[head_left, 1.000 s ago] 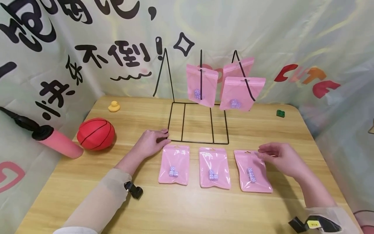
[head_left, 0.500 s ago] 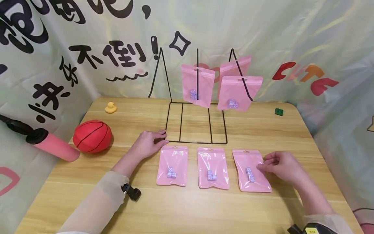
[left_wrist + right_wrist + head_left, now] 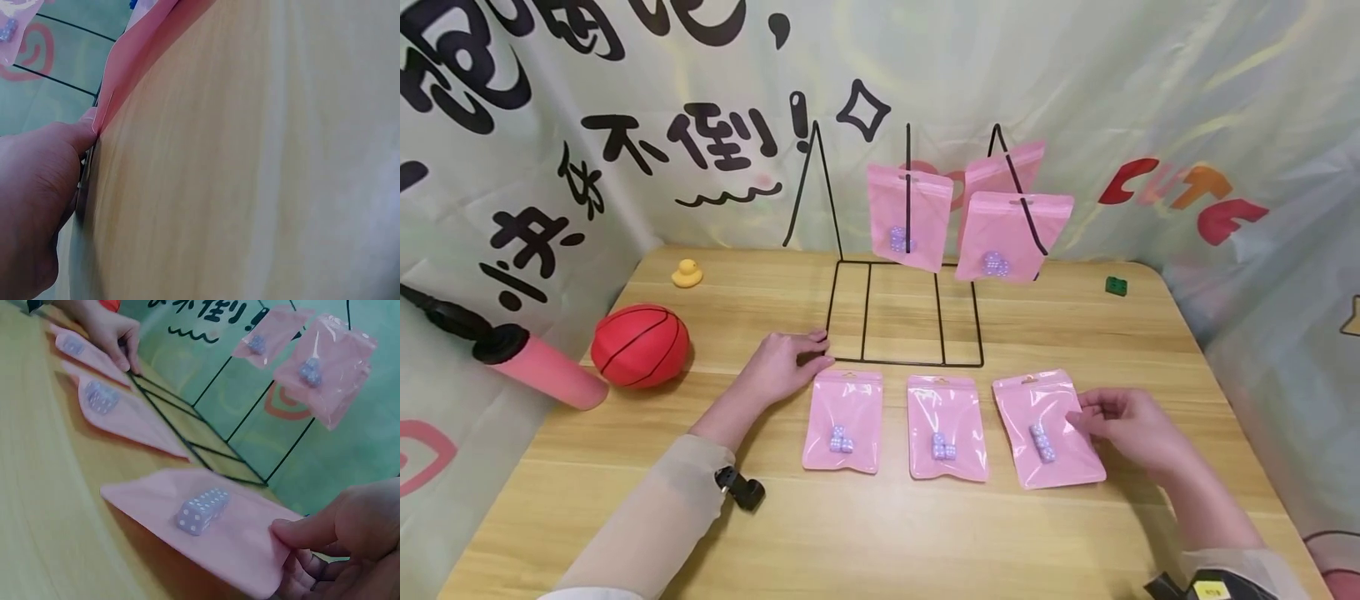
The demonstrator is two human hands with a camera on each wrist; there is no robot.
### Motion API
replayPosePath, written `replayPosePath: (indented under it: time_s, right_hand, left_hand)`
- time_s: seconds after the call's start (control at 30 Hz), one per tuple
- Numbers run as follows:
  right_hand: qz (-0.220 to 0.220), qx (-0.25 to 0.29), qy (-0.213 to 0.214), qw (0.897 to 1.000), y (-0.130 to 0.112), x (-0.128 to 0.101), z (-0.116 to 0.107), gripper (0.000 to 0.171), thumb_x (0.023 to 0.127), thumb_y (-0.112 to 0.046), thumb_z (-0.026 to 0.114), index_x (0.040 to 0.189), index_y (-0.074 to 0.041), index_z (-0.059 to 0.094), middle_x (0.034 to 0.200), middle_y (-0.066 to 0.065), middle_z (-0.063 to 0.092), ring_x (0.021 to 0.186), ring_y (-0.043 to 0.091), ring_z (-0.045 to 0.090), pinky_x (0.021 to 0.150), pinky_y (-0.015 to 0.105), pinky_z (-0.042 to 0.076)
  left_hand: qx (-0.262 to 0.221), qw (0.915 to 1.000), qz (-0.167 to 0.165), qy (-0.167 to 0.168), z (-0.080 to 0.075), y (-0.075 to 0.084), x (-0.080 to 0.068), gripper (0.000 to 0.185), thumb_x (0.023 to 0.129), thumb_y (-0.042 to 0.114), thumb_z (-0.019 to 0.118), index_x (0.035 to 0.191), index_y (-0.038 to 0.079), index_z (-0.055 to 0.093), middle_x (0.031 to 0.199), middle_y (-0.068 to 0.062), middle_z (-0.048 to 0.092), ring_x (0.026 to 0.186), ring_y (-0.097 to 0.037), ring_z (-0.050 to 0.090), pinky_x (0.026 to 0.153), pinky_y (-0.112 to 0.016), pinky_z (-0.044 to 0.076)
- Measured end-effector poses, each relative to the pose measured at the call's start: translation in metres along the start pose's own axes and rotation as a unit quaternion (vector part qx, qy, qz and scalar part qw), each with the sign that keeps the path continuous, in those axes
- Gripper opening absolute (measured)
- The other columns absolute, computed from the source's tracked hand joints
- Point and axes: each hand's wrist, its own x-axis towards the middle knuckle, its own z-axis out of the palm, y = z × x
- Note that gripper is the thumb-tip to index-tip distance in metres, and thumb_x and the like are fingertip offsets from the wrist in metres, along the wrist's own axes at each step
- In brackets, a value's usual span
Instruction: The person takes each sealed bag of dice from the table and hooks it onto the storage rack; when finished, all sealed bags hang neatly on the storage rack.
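Right hand [image 3: 1129, 427] pinches rightmost bag [image 3: 1054, 458] to its left, long axis toward table's far edge [image 3: 737, 255]. Left hand [image 3: 777, 367] pinches rack [image 3: 939, 317] corner.

Tabletop [image 3: 880, 533]: wood-grain, a staged display (home or shop, unclear)
Backdrop [image 3: 1037, 75]: creased cloth printed with bold lettering
Rack [image 3: 907, 204]: black wire, hung with pouches [image 3: 1000, 225]

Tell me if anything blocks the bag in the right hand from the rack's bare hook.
Nothing visible stands between that bag and the bare hook; the hanging bags occupy the other two.
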Motion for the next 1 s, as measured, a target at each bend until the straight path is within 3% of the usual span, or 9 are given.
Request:
replayPosePath:
  time_s: [0.4,0.77,1.0]
  right_hand:
    - [-0.095,0.029,0.005,0.995,-0.028,-0.006,-0.008,0.015,0.098,0.001,0.073,0.105,0.013,0.068,0.085,0.005,0.071,0.071,0.011,0.061,0.058,0.024,0.053]
    - [-0.177,0.002,0.091,0.980,-0.070,-0.009,-0.008,0.009,0.096,0.001,0.077,0.102,0.005,0.071,0.083,0.005,0.071,0.067,0.017,0.059,0.053,0.025,0.049]
    - [-0.202,0.010,0.115,0.973,-0.102,-0.008,-0.001,0.009,0.095,-0.001,0.079,0.101,0.003,0.073,0.084,0.005,0.074,0.065,0.016,0.060,0.054,0.025,0.049]
  left_hand:
    - [-0.004,0.9999,0.014,0.007,0.000,-0.003,-0.001,0.037,0.099,0.030,0.079,0.124,0.003,0.077,0.137,-0.013,0.067,0.128,-0.033,0.064,0.111,-0.048,0.049]
    - [-0.007,0.9999,0.009,0.002,-0.001,0.000,0.000,0.037,0.099,0.029,0.079,0.125,0.003,0.076,0.139,-0.013,0.066,0.129,-0.032,0.064,0.112,-0.048,0.048]
    - [-0.005,0.9999,0.010,0.002,-0.001,-0.002,0.000,0.036,0.099,0.028,0.079,0.125,0.004,0.077,0.138,-0.013,0.067,0.128,-0.030,0.064,0.112,-0.046,0.048]
